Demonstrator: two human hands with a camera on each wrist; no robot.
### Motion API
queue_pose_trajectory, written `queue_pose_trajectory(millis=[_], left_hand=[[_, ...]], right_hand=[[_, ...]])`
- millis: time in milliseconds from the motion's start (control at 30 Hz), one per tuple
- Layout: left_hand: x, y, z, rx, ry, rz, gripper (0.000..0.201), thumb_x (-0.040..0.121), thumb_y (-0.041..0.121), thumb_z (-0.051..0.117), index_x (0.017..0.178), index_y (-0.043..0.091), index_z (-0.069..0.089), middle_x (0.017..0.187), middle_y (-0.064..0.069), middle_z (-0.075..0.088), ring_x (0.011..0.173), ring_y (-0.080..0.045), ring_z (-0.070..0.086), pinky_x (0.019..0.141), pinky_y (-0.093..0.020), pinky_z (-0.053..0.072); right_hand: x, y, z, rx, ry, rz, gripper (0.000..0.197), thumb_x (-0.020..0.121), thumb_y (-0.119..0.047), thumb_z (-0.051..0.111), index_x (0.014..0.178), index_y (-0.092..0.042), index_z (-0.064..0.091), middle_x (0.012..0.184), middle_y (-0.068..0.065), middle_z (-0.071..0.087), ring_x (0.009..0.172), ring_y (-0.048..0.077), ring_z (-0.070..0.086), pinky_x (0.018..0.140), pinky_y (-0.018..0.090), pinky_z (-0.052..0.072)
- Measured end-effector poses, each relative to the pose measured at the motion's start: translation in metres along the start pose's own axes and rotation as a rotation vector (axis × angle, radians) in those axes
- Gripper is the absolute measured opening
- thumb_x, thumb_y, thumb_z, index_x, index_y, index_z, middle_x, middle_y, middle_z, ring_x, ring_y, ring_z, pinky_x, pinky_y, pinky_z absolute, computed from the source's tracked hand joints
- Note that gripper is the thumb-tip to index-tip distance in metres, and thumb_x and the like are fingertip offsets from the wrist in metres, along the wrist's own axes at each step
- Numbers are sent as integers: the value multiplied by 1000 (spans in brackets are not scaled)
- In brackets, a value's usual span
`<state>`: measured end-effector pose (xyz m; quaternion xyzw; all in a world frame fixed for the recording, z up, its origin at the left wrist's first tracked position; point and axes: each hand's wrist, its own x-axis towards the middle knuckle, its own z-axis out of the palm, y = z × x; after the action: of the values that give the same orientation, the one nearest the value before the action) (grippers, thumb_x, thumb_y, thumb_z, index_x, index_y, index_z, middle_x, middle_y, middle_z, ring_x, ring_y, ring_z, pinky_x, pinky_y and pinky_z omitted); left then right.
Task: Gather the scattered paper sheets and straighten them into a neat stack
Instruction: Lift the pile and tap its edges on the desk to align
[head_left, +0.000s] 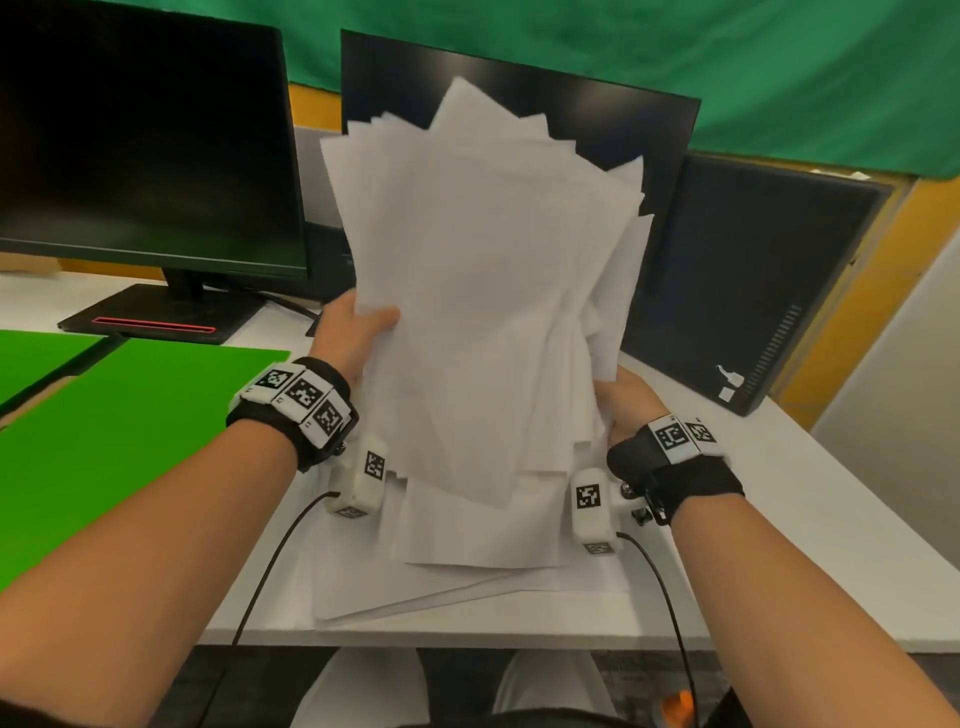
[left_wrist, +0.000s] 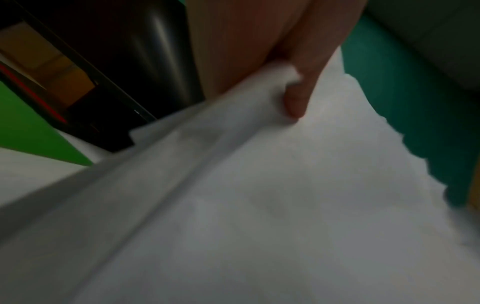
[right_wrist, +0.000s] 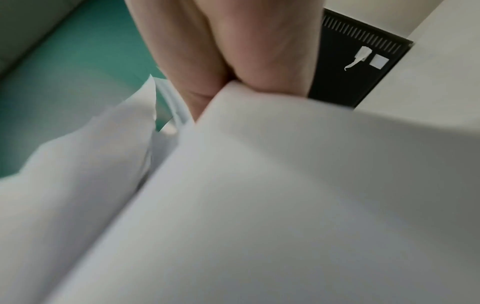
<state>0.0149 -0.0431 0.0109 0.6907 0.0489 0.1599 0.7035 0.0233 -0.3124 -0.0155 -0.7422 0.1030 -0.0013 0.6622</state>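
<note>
Head view: both hands hold a bundle of white paper sheets (head_left: 483, 291) upright above the counter (head_left: 810, 519), in front of the middle monitor (head_left: 597, 119). The sheets are fanned and skewed; corners stick out unevenly along the top and right edges.

Left hand (head_left: 348, 332): grips the bundle's left edge, thumb on the near face, fingers behind the paper. Left wrist view confirms the thumb (left_wrist: 296, 98) pressed onto the sheets.

Right hand (head_left: 628, 400): grips the lower right edge. Right wrist view shows its fingers (right_wrist: 197, 86) closed on the paper, with sheets splayed apart just left of them.

More loose sheets (head_left: 467, 561) lie flat on the counter under the bundle, overlapping at angles, near the front edge.

Surroundings: left monitor (head_left: 145, 135) on its stand, dark computer tower (head_left: 748, 280) at right, green mat (head_left: 119, 441) at left. No containers in view.
</note>
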Motion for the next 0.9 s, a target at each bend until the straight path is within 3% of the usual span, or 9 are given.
queue_pose_trajectory(millis=[133, 233, 300, 367, 467, 533, 667, 767, 900], left_hand=[[4, 26, -7, -37, 13, 176, 23, 90, 2, 52, 107, 15, 61, 89, 6, 63, 82, -9, 62, 68, -18, 52], [3, 44, -11, -82, -65, 238, 28, 88, 0, 51, 92, 25, 63, 92, 1, 66, 89, -19, 64, 83, -34, 55], [4, 47, -14, -216, -141, 226, 26, 89, 1, 52, 101, 21, 64, 100, -2, 68, 97, -23, 65, 89, -38, 55], [5, 40, -15, -331, -205, 143, 29, 89, 1, 51, 113, 16, 60, 103, -3, 71, 96, -21, 68, 85, -35, 57], [7, 17, -12, -195, -245, -60, 38, 90, -2, 49, 126, 9, 54, 111, -10, 70, 94, -24, 68, 92, -43, 53], [8, 2, -13, -63, -274, -192, 40, 90, -2, 49, 130, 5, 52, 123, -19, 62, 96, -28, 64, 98, -47, 47], [5, -16, -17, 39, -321, -350, 43, 92, -4, 45, 134, 2, 47, 115, -19, 62, 97, -32, 60, 98, -48, 45], [-2, -22, -20, 102, -386, -367, 43, 90, -6, 46, 129, 11, 49, 102, -11, 65, 89, -29, 62, 79, -41, 51], [-5, -26, -19, 110, -332, -357, 48, 87, 5, 57, 134, 10, 50, 116, -14, 65, 105, -35, 61, 100, -53, 45]], right_hand=[[13, 17, -8, 45, -30, 22, 40, 86, -12, 62, 124, -7, 54, 123, 18, 61, 111, 37, 59, 101, 52, 44], [23, 24, -10, 19, -31, 14, 42, 86, -13, 62, 126, -5, 53, 125, 20, 60, 113, 37, 58, 102, 52, 43], [8, 17, -8, -90, -29, 37, 41, 88, -11, 59, 127, -2, 51, 128, 22, 57, 117, 37, 55, 104, 44, 42], [-12, 8, -9, -324, 14, 32, 40, 92, -7, 50, 131, 2, 45, 133, 18, 52, 123, 33, 49, 100, 26, 38], [-37, -7, -9, -482, 24, -33, 45, 95, -11, 47, 137, -1, 36, 138, 10, 45, 126, 27, 46, 87, 17, 31], [-13, 6, -9, -334, -86, -82, 41, 95, -15, 49, 133, -1, 44, 133, 11, 51, 117, 27, 51, 83, 15, 35], [2, 21, -6, 193, -49, 12, 43, 90, -8, 58, 130, 0, 48, 127, 19, 58, 115, 34, 56, 104, 47, 41], [3, 23, -14, 347, -102, -24, 29, 88, -11, 60, 116, -7, 58, 99, 11, 71, 96, 30, 65, 86, 43, 52], [4, 23, -18, 400, -177, -78, 17, 87, -8, 59, 102, -15, 62, 79, 2, 77, 74, 20, 73, 60, 28, 58]])
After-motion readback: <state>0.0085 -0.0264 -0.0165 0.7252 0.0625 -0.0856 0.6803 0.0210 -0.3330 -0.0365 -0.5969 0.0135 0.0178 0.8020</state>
